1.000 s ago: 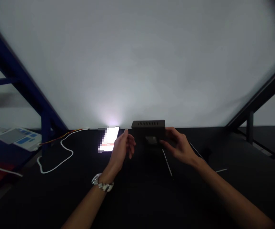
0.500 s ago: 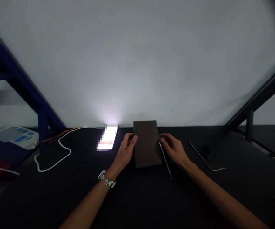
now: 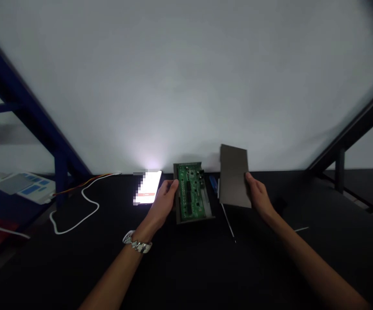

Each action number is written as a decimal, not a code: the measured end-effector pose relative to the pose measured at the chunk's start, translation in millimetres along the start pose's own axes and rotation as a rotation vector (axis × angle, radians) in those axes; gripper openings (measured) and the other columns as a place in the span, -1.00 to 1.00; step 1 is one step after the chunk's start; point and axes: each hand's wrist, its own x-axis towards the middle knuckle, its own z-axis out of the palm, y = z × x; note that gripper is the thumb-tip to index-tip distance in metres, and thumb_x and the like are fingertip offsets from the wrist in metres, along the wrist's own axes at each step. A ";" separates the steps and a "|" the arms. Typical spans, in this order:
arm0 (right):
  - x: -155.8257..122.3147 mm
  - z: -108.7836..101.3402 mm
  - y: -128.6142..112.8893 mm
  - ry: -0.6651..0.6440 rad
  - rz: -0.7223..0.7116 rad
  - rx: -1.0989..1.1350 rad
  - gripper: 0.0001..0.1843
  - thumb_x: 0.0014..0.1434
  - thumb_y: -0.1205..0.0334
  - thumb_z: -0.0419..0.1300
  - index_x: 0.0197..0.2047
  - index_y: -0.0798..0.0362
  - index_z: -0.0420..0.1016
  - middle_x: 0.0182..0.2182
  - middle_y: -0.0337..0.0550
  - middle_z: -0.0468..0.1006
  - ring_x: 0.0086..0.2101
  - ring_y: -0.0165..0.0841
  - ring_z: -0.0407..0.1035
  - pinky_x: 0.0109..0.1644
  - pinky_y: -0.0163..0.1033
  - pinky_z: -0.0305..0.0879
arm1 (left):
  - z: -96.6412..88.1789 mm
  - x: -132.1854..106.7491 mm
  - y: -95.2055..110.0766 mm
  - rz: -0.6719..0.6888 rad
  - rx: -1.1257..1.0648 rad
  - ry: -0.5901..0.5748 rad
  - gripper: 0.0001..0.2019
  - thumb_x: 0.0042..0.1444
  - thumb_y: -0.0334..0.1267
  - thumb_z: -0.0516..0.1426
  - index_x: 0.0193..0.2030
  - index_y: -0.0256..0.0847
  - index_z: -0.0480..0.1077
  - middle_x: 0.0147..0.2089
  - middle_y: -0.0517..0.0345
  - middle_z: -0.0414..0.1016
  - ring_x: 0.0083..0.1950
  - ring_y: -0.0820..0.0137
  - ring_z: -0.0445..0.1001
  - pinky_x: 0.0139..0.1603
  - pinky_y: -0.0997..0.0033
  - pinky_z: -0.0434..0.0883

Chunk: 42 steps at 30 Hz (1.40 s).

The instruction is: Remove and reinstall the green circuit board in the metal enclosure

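A dark box base [image 3: 177,217] lies on the black table [image 3: 186,267], holding a green circuit board [image 3: 191,192] face up. My left hand [image 3: 163,201] grips the base's left edge, fingers curled. My right hand [image 3: 258,196] holds the flat grey cover [image 3: 233,175] lifted to the right of the base, tilted upright. A screwdriver with a blue handle [image 3: 221,204] rests on the table between the base and the cover.
A lit phone [image 3: 147,187] lies left of the base. A white cable [image 3: 76,211] loops at the left, near a white device with blue labels [image 3: 23,186]. A thin bent rod [image 3: 299,229] lies at the right. Blue frame beams [image 3: 28,112] stand left, dark beams [image 3: 344,133] right.
The box was laid flat, then my right hand lifted the grey cover off and moved it right, exposing the green circuit board. My left hand stayed on the base's left side.
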 end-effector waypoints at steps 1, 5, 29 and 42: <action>5.4 -4.8 0.3 0.059 -0.011 0.015 -0.43 0.15 -0.32 0.06 -0.46 0.06 0.38 -0.59 -0.21 0.40 -0.54 -0.35 0.30 -0.52 -0.31 0.19 | 0.4 -1.2 -0.7 -0.061 0.031 -0.028 -0.58 0.14 0.14 0.11 -0.17 -0.23 0.33 -0.41 0.19 0.36 -0.45 0.43 0.37 -0.51 0.49 0.33; 16.0 -10.1 -3.6 0.142 -0.125 0.040 -0.56 0.17 -0.21 0.08 -0.29 0.03 0.40 -0.47 -0.19 0.47 -0.45 -0.31 0.36 -0.42 -0.28 0.27 | 10.6 -10.5 -8.6 -0.209 0.088 -0.132 -0.59 0.12 0.15 0.11 -0.24 -0.19 0.25 -0.46 0.20 0.34 -0.50 0.43 0.34 -0.62 0.50 0.27; 48.7 110.1 -47.7 -0.649 -0.773 -1.177 -0.78 0.18 0.27 0.13 -0.16 -0.01 0.59 -0.20 -0.08 0.58 -0.27 -0.24 0.43 -0.30 -0.22 0.17 | 38.9 -37.9 -12.1 0.301 1.103 -0.092 -0.64 0.16 -0.37 -0.01 0.11 -0.32 0.19 -0.12 -0.26 0.46 -0.25 0.06 0.54 -0.31 0.23 0.36; 61.4 102.2 -20.0 -0.641 -0.607 -1.178 -0.71 0.14 0.21 0.18 -0.07 -0.13 0.62 -0.17 -0.11 0.63 -0.18 -0.16 0.48 -0.27 -0.22 0.23 | 36.7 -32.6 -15.9 0.276 1.208 -0.100 -0.57 0.16 -0.30 0.00 0.17 -0.32 0.14 -0.31 -0.07 0.52 -0.31 0.11 0.55 -0.34 0.26 0.34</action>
